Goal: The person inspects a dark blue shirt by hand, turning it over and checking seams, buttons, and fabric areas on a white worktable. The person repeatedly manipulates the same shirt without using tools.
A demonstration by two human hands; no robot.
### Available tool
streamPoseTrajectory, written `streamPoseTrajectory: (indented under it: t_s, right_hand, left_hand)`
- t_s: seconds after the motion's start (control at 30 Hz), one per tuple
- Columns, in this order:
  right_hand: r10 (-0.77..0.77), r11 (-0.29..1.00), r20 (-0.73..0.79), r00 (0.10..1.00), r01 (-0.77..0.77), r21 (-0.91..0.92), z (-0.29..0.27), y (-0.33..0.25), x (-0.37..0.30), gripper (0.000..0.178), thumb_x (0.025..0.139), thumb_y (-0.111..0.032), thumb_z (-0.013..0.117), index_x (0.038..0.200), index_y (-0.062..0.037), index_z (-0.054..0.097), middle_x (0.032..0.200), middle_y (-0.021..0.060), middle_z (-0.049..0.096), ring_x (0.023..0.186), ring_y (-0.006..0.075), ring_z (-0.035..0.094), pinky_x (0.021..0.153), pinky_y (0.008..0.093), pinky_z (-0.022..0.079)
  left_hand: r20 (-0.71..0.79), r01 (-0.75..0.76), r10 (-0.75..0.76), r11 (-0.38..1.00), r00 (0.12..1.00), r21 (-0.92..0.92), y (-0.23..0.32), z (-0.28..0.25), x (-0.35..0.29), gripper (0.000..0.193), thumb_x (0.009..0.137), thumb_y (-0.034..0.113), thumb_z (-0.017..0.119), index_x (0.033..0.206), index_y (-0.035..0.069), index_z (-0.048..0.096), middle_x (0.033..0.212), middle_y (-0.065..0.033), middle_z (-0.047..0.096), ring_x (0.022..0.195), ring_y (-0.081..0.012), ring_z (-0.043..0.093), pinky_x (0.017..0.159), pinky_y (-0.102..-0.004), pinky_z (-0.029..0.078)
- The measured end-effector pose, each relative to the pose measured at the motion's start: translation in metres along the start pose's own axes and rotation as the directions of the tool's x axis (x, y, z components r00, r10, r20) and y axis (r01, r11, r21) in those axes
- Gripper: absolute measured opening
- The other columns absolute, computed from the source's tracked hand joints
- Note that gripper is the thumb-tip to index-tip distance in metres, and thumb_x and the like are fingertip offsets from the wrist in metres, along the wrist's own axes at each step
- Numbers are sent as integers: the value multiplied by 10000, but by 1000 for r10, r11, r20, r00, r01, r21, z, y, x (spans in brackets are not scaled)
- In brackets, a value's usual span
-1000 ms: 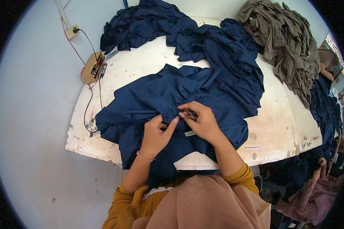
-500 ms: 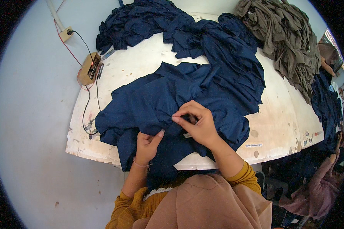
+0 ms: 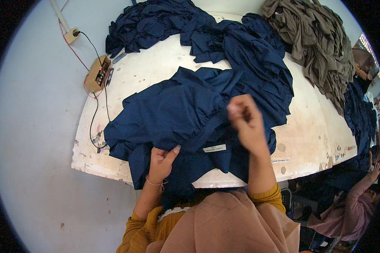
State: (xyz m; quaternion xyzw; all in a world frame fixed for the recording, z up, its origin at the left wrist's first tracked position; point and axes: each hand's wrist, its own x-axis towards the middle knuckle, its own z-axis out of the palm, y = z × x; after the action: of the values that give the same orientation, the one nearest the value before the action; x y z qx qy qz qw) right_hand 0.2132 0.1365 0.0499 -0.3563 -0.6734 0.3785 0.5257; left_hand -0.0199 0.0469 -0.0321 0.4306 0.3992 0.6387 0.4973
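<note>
A dark navy garment (image 3: 160, 109) lies rumpled near the front of the table, some of its cloth hanging over the edge. My left hand (image 3: 162, 162) pinches its near side between thumb and fingers. A gathered seam runs up to the right from there, and a small white label (image 3: 214, 148) shows on the cloth beside it. My right hand (image 3: 249, 120) is raised above the garment's right part, blurred by motion. Its thumb and fingers are curled together; anything between them is too small to make out.
More navy garments (image 3: 156, 27) are heaped along the far side of the pale, worn table (image 3: 304, 143). A brown-grey cloth pile (image 3: 312, 46) stands at far right. A wooden box with wires (image 3: 96, 75) sits at the left edge. Another person (image 3: 346, 211) is at lower right.
My right hand has left the seam and moved up and to the right, uncovering the white label. My left hand keeps its pinch in nearly the same place.
</note>
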Motion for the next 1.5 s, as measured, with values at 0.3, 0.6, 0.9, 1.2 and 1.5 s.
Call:
streamPoseTrajectory:
  t_s: [0.3,0.6,0.9,1.2,1.5]
  right_hand:
    - [-376,818,-756,536,-191,-542,-139,14,-4,285,958,-78,628,1236,-40,573,1056,90,664,1010,219,626,912,318,490]
    - [-32,920,218,975,114,-375,-15,6,0,425,809,-249,790,1167,-51,673,1098,145,683,990,291,677,855,339,530]
    - [-181,786,352,918,350,-510,1,-10,-21,210,723,-105,729,926,-147,697,897,34,620,718,261,609,651,365,480]
    - [-206,735,382,901,400,-547,-2,-29,-44,200,714,-84,773,910,-105,745,829,40,620,696,195,606,597,296,446]
    - [-133,937,257,957,206,-282,26,-35,-33,307,711,-7,718,1006,-92,712,966,74,645,807,281,687,683,340,543]
  left_hand:
    - [-16,3,-4,1000,1000,-4,-7,-12,-4,175,911,2,645,1082,-22,673,1026,-28,705,889,-87,620,814,-237,469]
    - [-227,89,-49,981,973,171,7,-34,-12,405,778,-32,648,1181,-22,604,1161,-82,657,1024,-168,608,958,-312,448]
    - [46,-46,29,890,999,454,102,8,-42,316,960,168,592,1209,-27,580,1075,-120,673,858,-165,663,739,-268,522]
    - [90,196,-198,980,976,31,26,44,-12,305,1024,206,561,1041,-56,715,974,-146,743,858,-156,694,800,-265,542]
    - [74,-3,-18,960,997,280,21,46,-24,211,981,109,630,1069,-57,725,985,-93,749,876,-73,643,776,-230,502]
